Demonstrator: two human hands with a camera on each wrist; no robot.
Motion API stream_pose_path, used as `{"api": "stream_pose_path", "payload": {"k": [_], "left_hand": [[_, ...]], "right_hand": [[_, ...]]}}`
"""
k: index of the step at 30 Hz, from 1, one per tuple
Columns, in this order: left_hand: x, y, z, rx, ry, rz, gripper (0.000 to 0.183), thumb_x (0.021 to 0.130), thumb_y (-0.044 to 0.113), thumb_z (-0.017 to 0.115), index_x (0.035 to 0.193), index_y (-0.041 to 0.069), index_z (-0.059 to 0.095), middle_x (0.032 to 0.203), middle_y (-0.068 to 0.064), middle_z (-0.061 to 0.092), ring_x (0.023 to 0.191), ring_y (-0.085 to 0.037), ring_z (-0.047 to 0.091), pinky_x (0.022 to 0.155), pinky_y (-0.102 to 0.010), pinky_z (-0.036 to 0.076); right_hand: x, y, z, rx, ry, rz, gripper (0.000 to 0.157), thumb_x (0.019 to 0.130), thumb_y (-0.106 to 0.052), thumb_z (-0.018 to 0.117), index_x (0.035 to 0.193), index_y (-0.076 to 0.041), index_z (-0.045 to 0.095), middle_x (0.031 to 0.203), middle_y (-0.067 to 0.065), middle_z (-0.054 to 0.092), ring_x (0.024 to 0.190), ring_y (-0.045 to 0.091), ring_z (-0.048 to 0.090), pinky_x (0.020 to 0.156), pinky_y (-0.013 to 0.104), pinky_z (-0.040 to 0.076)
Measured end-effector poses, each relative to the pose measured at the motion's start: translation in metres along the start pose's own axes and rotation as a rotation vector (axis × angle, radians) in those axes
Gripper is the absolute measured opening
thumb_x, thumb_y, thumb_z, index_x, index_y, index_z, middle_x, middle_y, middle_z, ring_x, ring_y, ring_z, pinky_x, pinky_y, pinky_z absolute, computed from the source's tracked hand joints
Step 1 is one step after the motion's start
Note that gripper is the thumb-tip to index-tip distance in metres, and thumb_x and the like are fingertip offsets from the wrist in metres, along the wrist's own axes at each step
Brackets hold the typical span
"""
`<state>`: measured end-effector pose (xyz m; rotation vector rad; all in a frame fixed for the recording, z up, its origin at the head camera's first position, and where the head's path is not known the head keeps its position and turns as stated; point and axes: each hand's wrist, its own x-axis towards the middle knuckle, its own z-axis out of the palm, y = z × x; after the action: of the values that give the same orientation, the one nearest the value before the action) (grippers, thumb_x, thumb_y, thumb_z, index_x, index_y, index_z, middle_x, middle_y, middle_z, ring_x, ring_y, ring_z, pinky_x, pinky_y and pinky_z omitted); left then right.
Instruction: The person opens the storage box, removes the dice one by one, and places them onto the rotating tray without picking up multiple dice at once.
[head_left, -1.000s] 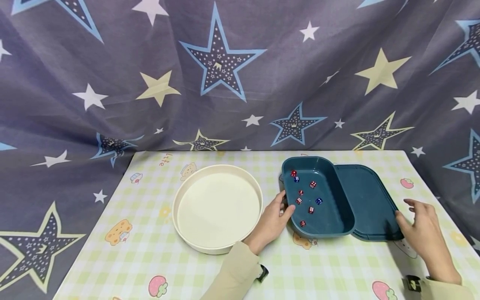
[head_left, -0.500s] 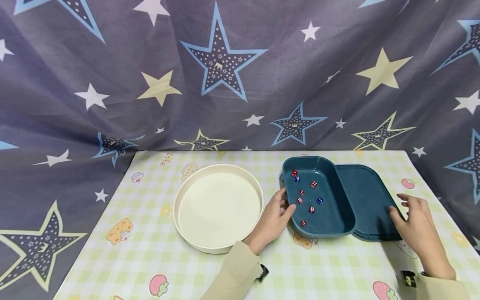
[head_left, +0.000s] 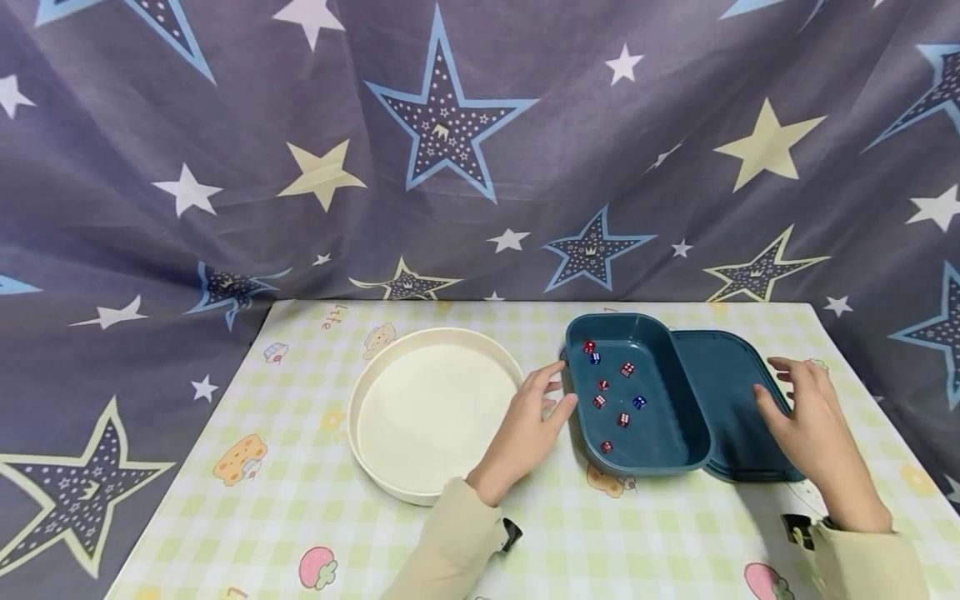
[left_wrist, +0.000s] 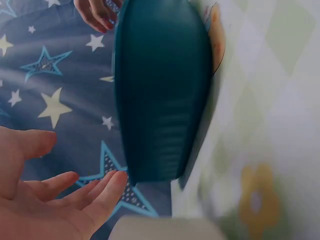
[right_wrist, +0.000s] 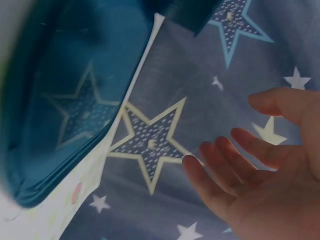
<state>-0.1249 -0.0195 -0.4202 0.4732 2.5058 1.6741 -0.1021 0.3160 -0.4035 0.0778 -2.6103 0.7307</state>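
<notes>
Can see a teal box (head_left: 663, 425) at 4 o'clock on the surface (head_left: 240, 533) in the head view, with red dice (head_left: 624, 420) and blue dice (head_left: 639, 402) inside, a lid (head_left: 723, 392) at its 3 o'clock and a cream tray (head_left: 431, 417) at its 9. Holding nothing, with fingers loosely parted, left hand (head_left: 522, 429) just beside the box and right hand (head_left: 813, 425) by the lid's 3 o'clock edge.
</notes>
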Motion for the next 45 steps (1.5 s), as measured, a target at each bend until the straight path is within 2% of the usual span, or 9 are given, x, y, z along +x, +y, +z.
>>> {"api": "stream_pose_path", "payload": {"k": [2,8,13,16,22,33,35,41,45], "left_hand": [[-0.001,0.002,-0.007,0.004,0.024,0.015,0.049,0.104,0.028,0.054,0.149,0.011,0.042,0.147,-0.011,0.047,0.129,-0.026,0.055,0.108,-0.039,0.051],[-0.004,0.005,-0.031,-0.006,0.083,0.038,0.045,0.105,0.030,0.052,0.146,0.015,0.047,0.142,-0.007,0.051,0.124,-0.024,0.057,0.105,-0.037,0.053],[-0.009,0.004,-0.050,-0.012,0.127,0.064,0.044,0.104,0.027,0.053,0.145,0.010,0.048,0.142,-0.009,0.050,0.127,-0.025,0.055,0.105,-0.033,0.053],[-0.014,-0.001,-0.062,-0.014,0.151,0.072,0.043,0.104,0.026,0.053,0.144,0.008,0.049,0.142,-0.011,0.051,0.126,-0.026,0.056,0.104,-0.034,0.054],[-0.027,-0.016,-0.083,-0.002,0.214,0.042,0.041,0.104,0.033,0.053,0.140,0.013,0.053,0.138,-0.008,0.055,0.123,-0.022,0.058,0.104,-0.035,0.054],[-0.050,-0.036,-0.124,0.055,0.346,0.024,0.038,0.101,0.027,0.059,0.136,0.010,0.057,0.137,-0.010,0.057,0.122,-0.028,0.059,0.101,-0.041,0.055],[-0.055,-0.038,-0.133,0.062,0.368,0.008,0.037,0.101,0.025,0.060,0.135,0.010,0.057,0.137,-0.010,0.057,0.122,-0.027,0.059,0.099,-0.036,0.055],[-0.070,-0.044,-0.157,0.075,0.414,-0.027,0.038,0.101,0.027,0.060,0.135,0.011,0.057,0.137,-0.009,0.057,0.122,-0.025,0.058,0.092,-0.009,0.050],[-0.080,-0.052,-0.171,0.098,0.445,-0.067,0.041,0.101,0.029,0.059,0.137,0.009,0.056,0.135,-0.010,0.056,0.121,-0.024,0.057,0.091,-0.006,0.047]], "right_hand": [[0.005,-0.006,0.000,0.021,-0.014,-0.013,0.038,0.096,0.001,0.055,0.130,0.016,0.046,0.123,0.038,0.043,0.109,0.052,0.044,0.078,0.063,0.041],[0.016,-0.024,0.004,0.054,-0.033,-0.048,0.038,0.098,-0.001,0.056,0.132,0.015,0.046,0.122,0.036,0.045,0.107,0.048,0.047,0.078,0.059,0.043],[0.022,-0.038,0.007,0.069,-0.063,-0.068,0.041,0.099,-0.003,0.057,0.134,0.012,0.045,0.123,0.033,0.045,0.106,0.044,0.048,0.079,0.057,0.046],[0.025,-0.045,0.009,0.089,-0.086,-0.080,0.041,0.100,-0.005,0.056,0.135,0.012,0.045,0.123,0.033,0.044,0.106,0.045,0.048,0.080,0.060,0.047],[0.032,-0.056,0.012,0.119,-0.116,-0.101,0.040,0.102,-0.008,0.054,0.136,0.011,0.044,0.123,0.032,0.044,0.108,0.044,0.049,0.085,0.062,0.049],[0.040,-0.068,0.020,0.139,-0.235,-0.133,0.038,0.103,-0.012,0.054,0.136,0.006,0.045,0.119,0.025,0.049,0.101,0.036,0.054,0.081,0.054,0.053],[0.042,-0.070,0.023,0.137,-0.251,-0.141,0.038,0.103,-0.012,0.055,0.135,0.006,0.046,0.120,0.025,0.049,0.099,0.036,0.055,0.081,0.054,0.053],[0.049,-0.075,0.030,0.145,-0.272,-0.176,0.040,0.101,-0.011,0.059,0.134,0.007,0.047,0.119,0.026,0.052,0.098,0.037,0.057,0.082,0.054,0.054],[0.053,-0.078,0.032,0.161,-0.307,-0.186,0.039,0.100,-0.009,0.059,0.134,0.007,0.047,0.121,0.026,0.053,0.100,0.038,0.058,0.084,0.056,0.054]]}}
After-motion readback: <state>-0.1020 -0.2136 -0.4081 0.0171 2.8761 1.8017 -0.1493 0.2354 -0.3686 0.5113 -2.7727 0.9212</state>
